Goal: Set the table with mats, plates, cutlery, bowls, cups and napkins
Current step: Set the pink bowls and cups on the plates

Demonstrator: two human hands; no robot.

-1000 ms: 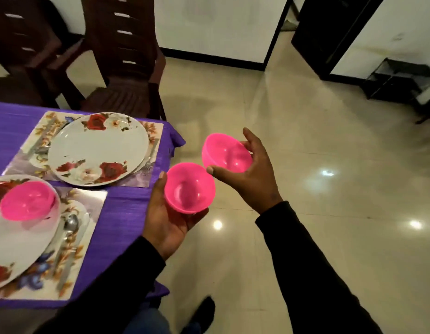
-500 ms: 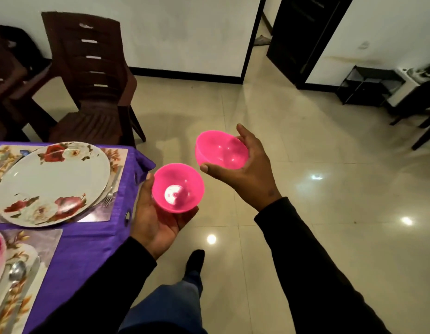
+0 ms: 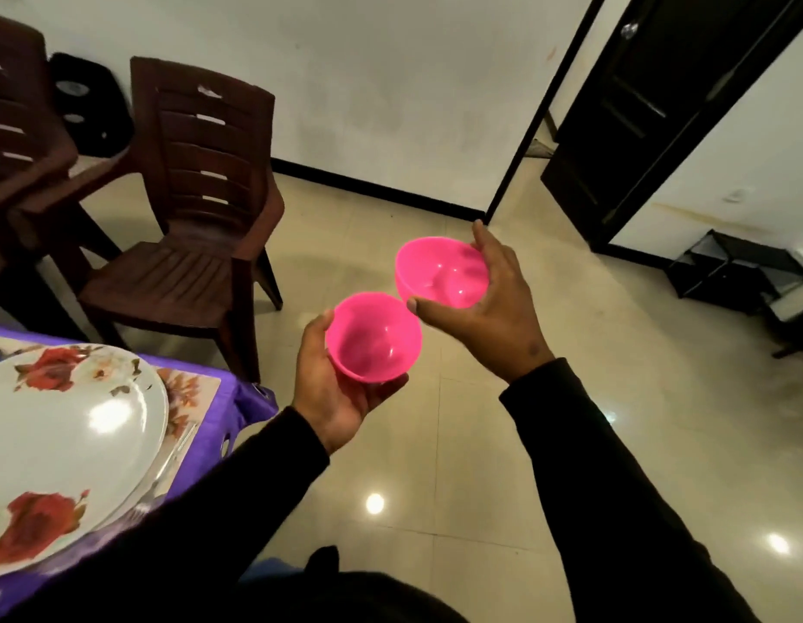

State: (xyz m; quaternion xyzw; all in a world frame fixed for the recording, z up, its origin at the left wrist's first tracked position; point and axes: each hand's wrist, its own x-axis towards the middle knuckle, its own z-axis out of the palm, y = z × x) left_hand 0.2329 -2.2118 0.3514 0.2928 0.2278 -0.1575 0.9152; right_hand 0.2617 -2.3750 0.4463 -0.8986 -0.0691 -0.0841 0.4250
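Two small round bowls of glossy pink plastic were carried above the tiled floor, clear of the table, one in each of a person's hands. The nearer pink bowl [image 3: 372,337] sat in the cupped left hand [image 3: 334,388], fingers curled under its base and thumb against its side. The farther pink bowl [image 3: 442,272] was gripped by the right hand [image 3: 489,317], thumb hooked at the near rim and fingers wrapped round the far wall; it was tipped toward the camera. The two bowls hung just beside each other, rims nearly meeting.

To the left lay the table corner under a purple cloth [image 3: 251,402], bearing a white dinner plate painted with red roses [image 3: 66,442] on a floral printed mat [image 3: 190,397], with what looked like a fork [image 3: 165,465] along the plate's edge. No bowl stood on that plate. A dark brown slatted plastic chair [image 3: 197,209] stood beyond it.

The risks appeared modest: smooth plastic held only at rim and base could slip to the floor, and a bowl set down carelessly on the glazed plate might skid off centre or knock the cutlery.
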